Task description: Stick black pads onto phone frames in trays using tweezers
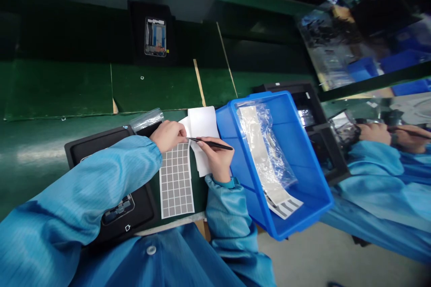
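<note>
Slim black tweezers [215,144] are gripped in my right hand [220,159], pointing left. Their tip meets the fingertips of my left hand [169,135], which is closed in a pinch; anything between those fingers is too small to make out. Right below my left hand lies a white sticker sheet [175,184] with rows of grey squares, its top edge partly covered by the hand. White paper [203,123] extends behind and under my right hand. Under my left forearm is a black tray [143,210] with a phone part [118,210], largely hidden by the sleeve.
On my right a tilted blue bin [303,157] holds clear plastic bags and label strips [259,143]. A clear plastic bag [147,119] lies behind my left hand. Farther back, an opened phone [155,37] rests on a black tray. A co-worker's hands [373,133] are at far right.
</note>
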Demonstrator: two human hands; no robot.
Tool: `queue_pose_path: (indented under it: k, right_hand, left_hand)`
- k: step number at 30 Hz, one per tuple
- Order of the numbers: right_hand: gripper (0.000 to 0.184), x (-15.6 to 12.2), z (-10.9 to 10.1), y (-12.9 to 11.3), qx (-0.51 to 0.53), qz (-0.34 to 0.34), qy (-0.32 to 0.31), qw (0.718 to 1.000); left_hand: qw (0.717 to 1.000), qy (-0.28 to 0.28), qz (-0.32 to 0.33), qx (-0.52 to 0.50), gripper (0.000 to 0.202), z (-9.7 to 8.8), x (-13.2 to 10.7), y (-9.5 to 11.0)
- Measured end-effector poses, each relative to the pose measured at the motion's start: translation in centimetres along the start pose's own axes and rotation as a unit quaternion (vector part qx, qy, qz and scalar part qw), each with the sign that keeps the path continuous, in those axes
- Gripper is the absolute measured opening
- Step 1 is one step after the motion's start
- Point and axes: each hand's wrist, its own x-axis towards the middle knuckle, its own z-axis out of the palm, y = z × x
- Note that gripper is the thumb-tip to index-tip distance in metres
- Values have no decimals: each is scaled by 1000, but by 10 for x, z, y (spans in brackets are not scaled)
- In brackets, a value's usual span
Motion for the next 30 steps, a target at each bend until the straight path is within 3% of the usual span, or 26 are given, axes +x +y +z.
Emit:
queue_pose_path:
  k: [10, 16, 21, 30]
  right_hand:
    - [25, 2, -4, 4, 34, 10, 38, 999]
    - [22, -5, -2, -19, 63, 4, 30, 998]
    - [21, -16, 12, -39, 87, -7, -9, 996]
    - [22, -31, 54, -64, 97, -7, -92, 991]
  left_hand:
    - [999, -26, 15, 43, 25, -7, -4, 5]
    - [997, -6, 51, 53, 34, -30, -24, 21]
    - [997, 12, 68, 41, 8, -54, -53, 31]
    - [997, 79, 21, 5, 9, -75, -105, 1]
